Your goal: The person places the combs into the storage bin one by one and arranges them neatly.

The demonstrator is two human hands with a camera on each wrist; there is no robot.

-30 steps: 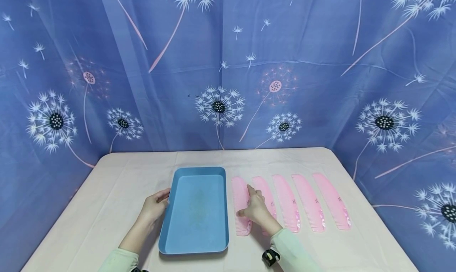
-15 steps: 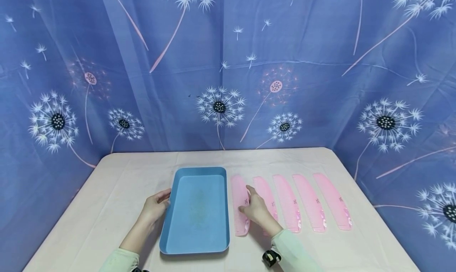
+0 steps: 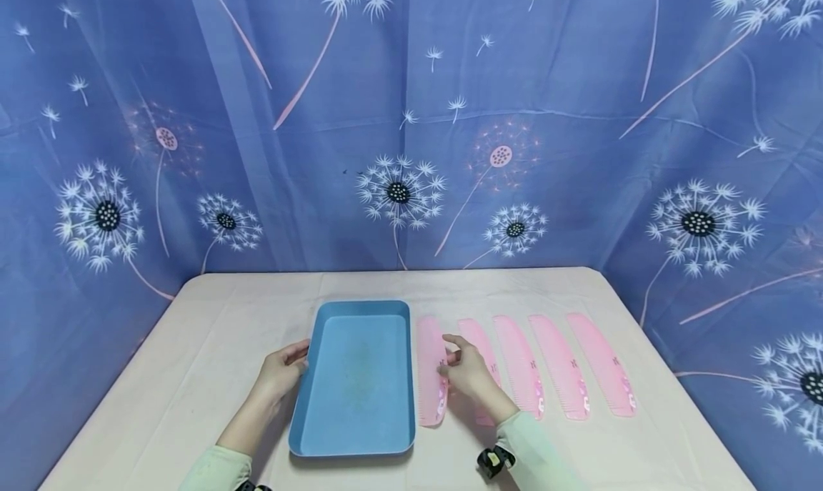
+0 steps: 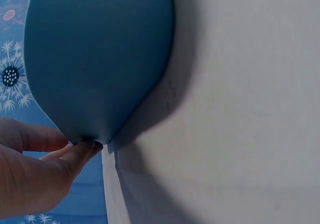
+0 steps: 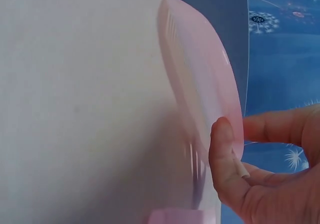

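Observation:
A blue rectangular tray [image 3: 356, 398] lies on the table, and my left hand [image 3: 278, 375] holds its left side. Close up in the left wrist view, thumb and fingers of the left hand [image 4: 45, 166] meet at the edge of the tray [image 4: 100, 59]. Just right of the tray is a pink comb [image 3: 429, 362], pinched at its curved back by my right hand [image 3: 474, 377]. In the right wrist view the comb [image 5: 210, 74] is tilted on edge, the thumb [image 5: 221, 139] on one face and fingers behind. Whether its teeth touch the table is unclear.
Several more pink combs stand in a row to the right, from the comb [image 3: 476, 334] partly behind the right hand to the far right comb [image 3: 601, 362]. Beyond the pale table [image 3: 257, 298] hangs a blue dandelion-print cloth [image 3: 308, 191].
My right hand has closed its fingers on the leftmost comb and tipped it up, shifting it slightly toward the tray. The left hand keeps its place at the tray.

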